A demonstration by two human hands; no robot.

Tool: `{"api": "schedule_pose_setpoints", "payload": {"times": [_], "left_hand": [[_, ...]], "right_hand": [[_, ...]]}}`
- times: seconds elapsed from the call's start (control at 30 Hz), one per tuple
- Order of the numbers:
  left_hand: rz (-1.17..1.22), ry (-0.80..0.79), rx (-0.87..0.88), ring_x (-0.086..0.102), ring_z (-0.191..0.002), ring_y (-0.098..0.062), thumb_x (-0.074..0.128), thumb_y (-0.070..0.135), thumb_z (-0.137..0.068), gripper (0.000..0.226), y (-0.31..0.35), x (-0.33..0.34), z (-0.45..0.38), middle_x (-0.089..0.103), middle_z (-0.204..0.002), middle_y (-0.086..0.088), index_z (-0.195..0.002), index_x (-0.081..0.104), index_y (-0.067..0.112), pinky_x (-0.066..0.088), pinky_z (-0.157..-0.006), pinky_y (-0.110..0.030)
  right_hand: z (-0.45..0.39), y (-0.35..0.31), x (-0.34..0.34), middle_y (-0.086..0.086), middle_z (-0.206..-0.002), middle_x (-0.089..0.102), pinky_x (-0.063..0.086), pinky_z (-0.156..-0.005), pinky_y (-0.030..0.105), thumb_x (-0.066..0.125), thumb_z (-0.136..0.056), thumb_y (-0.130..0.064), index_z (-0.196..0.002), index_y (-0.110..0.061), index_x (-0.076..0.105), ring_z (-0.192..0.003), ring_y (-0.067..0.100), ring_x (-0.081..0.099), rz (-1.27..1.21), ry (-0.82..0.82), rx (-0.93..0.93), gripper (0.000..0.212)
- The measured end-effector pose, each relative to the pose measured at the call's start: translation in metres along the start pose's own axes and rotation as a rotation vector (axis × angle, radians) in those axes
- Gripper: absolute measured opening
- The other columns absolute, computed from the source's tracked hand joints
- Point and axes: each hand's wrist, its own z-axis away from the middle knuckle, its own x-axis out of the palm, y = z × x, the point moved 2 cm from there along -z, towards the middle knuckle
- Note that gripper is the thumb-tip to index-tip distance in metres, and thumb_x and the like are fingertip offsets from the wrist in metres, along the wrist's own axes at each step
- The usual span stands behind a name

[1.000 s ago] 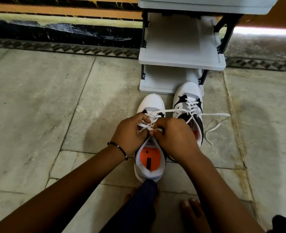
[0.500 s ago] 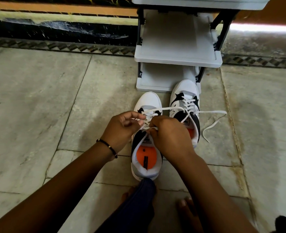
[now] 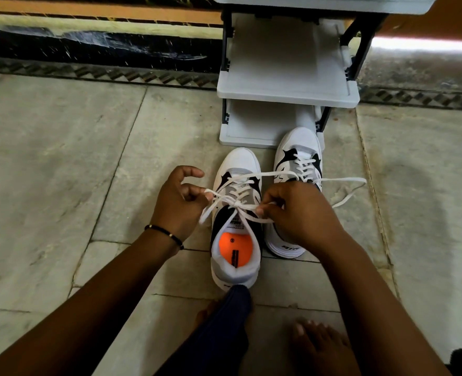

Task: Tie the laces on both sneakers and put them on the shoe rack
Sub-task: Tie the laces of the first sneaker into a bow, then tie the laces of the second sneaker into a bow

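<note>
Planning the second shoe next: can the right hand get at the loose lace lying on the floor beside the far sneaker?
Probably yes, once freed. The right hand is pinching the near sneaker's lace, but the loose lace lies on bare floor just beyond it, with nothing between.

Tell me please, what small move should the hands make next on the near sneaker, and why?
Probably pull both hands apart to tighten the bow. The left hand and right hand each pinch a part of the lace beside the crossing on the near sneaker, which looks loose. The far sneaker shows no bow, and its lace end lies on the floor.
</note>
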Motion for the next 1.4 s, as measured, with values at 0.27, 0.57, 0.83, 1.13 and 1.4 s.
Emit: {"api": "schedule_pose_setpoints", "payload": {"times": [0.27,0.57,0.83,1.13,1.4], "left_hand": [[-0.288,0.016,0.015,0.051,-0.056,-0.012,0.062,-0.001,-0.076,0.04,-0.024,-0.005,-0.006,0.052,-0.059,0.004,-0.068,0.045,0.034,0.046,-0.061,-0.03],[-0.456,-0.013,-0.008,0.053,-0.068,-0.029,0.05,0.015,-0.074,0.024,-0.033,0.006,-0.002,0.046,-0.059,0.008,-0.063,0.037,0.031,0.045,-0.076,-0.051],[-0.417,-0.27,0.033,0.055,-0.106,-0.025,0.058,0.004,-0.082,0.034,-0.017,-0.002,-0.004,0.055,-0.105,-0.005,-0.114,0.048,0.013,0.041,-0.084,-0.027],[-0.722,-0.579,0.214,0.058,-0.096,-0.015,0.056,0.017,-0.086,0.021,0.121,0.016,-0.014,0.064,-0.106,-0.003,-0.105,0.063,0.013,0.043,-0.08,-0.019],[-1.146,-0.71,0.223,0.056,-0.105,-0.034,0.042,0.027,-0.09,0.034,0.094,0.116,-0.029,0.062,-0.114,-0.019,-0.104,0.058,0.0,0.045,-0.085,-0.031]], "right_hand": [[0.003,0.013,-0.003,-0.009,-0.059,0.052,0.039,-0.059,0.025,0.063,-0.082,-0.02,-0.054,-0.029,0.047,-0.065,0.012,0.051,0.097,-0.181,0.009,0.034],[0.003,0.021,0.001,-0.008,-0.054,0.045,0.034,-0.054,0.026,0.063,-0.083,-0.017,-0.049,-0.028,0.04,-0.065,0.017,0.047,0.091,-0.214,-0.003,0.043],[-0.009,-0.022,-0.068,-0.006,-0.083,0.055,0.041,-0.063,0.023,0.059,-0.086,-0.038,-0.099,-0.018,0.064,-0.08,0.011,0.054,0.292,-0.382,-0.058,0.025],[-0.002,-0.023,-0.166,0.006,-0.105,0.065,0.042,-0.072,0.026,0.047,-0.091,-0.043,-0.106,-0.016,0.06,-0.095,0.021,0.061,1.167,-0.576,-0.215,0.033],[-0.015,0.064,-0.099,0.013,-0.12,0.061,0.042,-0.081,0.029,0.043,-0.095,-0.039,-0.117,-0.008,0.058,-0.11,0.027,0.056,0.771,-0.632,-0.064,0.04]]}}
